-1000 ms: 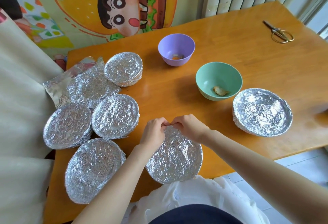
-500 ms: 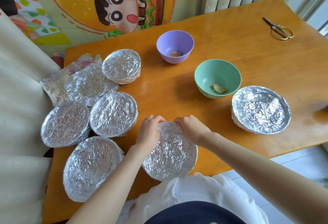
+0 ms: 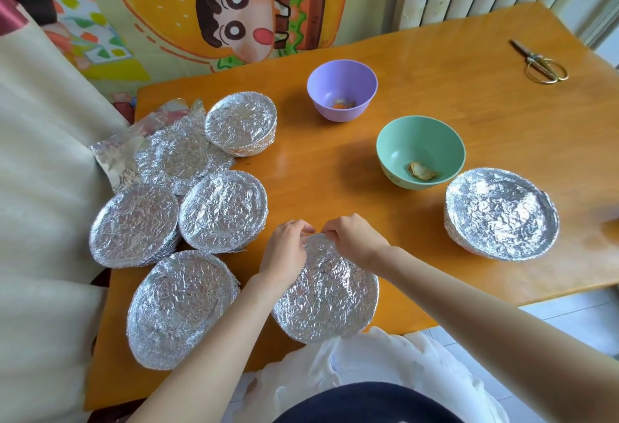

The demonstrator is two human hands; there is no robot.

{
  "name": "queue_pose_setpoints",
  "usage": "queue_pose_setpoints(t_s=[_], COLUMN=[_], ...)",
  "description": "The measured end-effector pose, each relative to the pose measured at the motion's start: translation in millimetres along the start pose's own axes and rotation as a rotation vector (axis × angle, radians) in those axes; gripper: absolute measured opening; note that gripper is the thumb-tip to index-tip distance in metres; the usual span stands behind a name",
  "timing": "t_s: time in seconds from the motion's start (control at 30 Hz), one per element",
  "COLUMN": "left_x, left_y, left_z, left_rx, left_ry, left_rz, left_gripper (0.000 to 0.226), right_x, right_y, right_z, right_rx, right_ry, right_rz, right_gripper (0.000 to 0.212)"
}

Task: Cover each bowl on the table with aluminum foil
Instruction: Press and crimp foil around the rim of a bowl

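Observation:
A foil-covered bowl [image 3: 330, 292] sits at the table's near edge in front of me. My left hand [image 3: 287, 248] and my right hand [image 3: 355, 238] both pinch the foil at its far rim, fingertips almost touching. Several other foil-covered bowls stand on the left, among them one at the front left [image 3: 181, 308] and one at the back [image 3: 241, 122]. Another foil-covered bowl [image 3: 500, 213] stands on the right. A purple bowl [image 3: 341, 85] and a green bowl [image 3: 420, 144] stand uncovered, each with a bit of food inside.
Loose crumpled foil sheets [image 3: 160, 154] lie at the table's left edge, hanging over it. Scissors [image 3: 542, 62] lie at the far right corner. The wooden table [image 3: 469, 94] ends close to my body; cream fabric [image 3: 40, 171] borders the left side.
My hands have stayed at the far rim of the near bowl, working the foil there. The left fingers have curled back in to pinch the edge. The bowl has barely moved.

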State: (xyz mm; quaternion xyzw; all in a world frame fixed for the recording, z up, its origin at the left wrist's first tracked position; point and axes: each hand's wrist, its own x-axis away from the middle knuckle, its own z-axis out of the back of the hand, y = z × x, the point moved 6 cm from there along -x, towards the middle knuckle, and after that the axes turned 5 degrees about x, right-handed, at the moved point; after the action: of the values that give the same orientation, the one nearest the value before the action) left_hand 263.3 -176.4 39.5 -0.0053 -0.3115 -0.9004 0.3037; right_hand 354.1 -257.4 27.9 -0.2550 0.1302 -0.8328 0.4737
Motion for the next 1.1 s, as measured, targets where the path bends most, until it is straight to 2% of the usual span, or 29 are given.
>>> queue_pose_setpoints(t_s=[0.2,0.43,0.53,0.7,0.8,0.9,1.1], left_x=[-3,0,-2,-6,-5,-6,-12], left_y=[-1,2,1,-4,-7,-5,4], left_z=[0,-2,0,11,10,7,4], left_rx=[-0.051,-0.076,-0.062,-0.069,-0.053,-0.037,0.079], left_ry=[-0.011,-0.029,-0.05,0.052,0.011,-0.083,-0.07], left_rz=[0.02,0.024,0.027,0.087,0.13,0.112,0.016], left_gripper=[0.032,0.033,0.031,0.046,0.052,0.044,0.026], right_x=[-4,-6,-7,-8,-10,-11,-8], right_y=[-6,-9,-5,10,14,14,5], right_z=[3,-2,-1,13,18,21,14], right_rx=[-0.028,0.035,-0.034,-0.109,-0.12,-0.137,-0.087], right_ry=[-0.057,-0.042,-0.052,0.041,0.067,0.081,0.064], right_rz=[0.065,0.026,0.044,-0.015,-0.034,-0.028,0.042], right_gripper=[0.029,0.031,0.03,0.029,0.026,0.026,0.027])
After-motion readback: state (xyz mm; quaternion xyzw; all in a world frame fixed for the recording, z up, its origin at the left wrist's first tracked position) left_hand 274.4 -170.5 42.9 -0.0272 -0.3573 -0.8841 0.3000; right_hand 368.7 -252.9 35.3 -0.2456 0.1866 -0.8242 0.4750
